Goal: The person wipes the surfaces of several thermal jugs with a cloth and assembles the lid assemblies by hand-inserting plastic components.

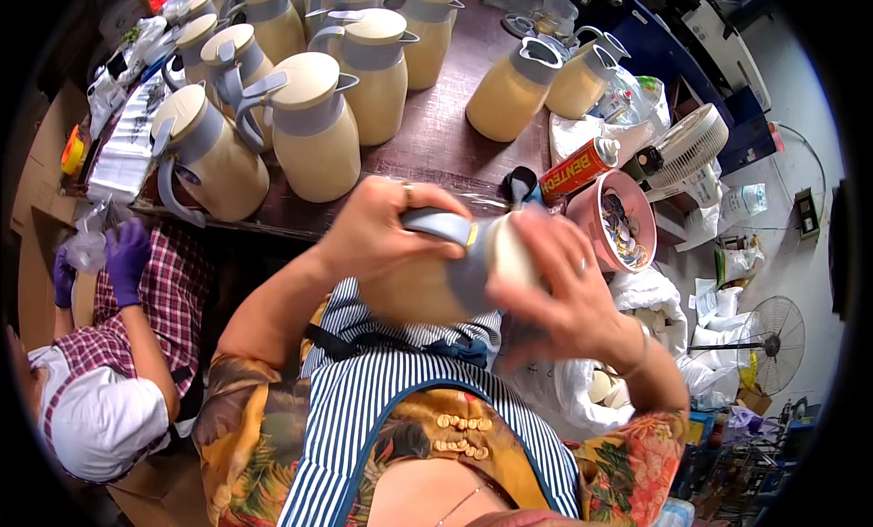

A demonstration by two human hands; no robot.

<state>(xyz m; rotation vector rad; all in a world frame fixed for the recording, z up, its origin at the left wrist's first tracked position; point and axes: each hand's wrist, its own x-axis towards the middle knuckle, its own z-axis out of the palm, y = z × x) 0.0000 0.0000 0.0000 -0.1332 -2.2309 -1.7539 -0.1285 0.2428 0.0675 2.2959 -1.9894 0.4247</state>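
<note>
I hold a cream-coloured thermos jug (455, 286) with a grey collar and handle on its side, close to my chest. My left hand (386, 231) wraps over its grey handle and body. At the top end of the jug my right hand (559, 291) grips the rim. Both hands wear rings. A striped apron with blue straps (382, 391) lies right below the jug.
Several finished cream jugs (314, 127) stand on the dark brown table (446, 145). A pink bowl of small metal parts (618, 222) and a red spray can (577, 168) sit at its right end. A person in purple gloves (127, 259) works at my left. Fans (691, 145) stand to the right.
</note>
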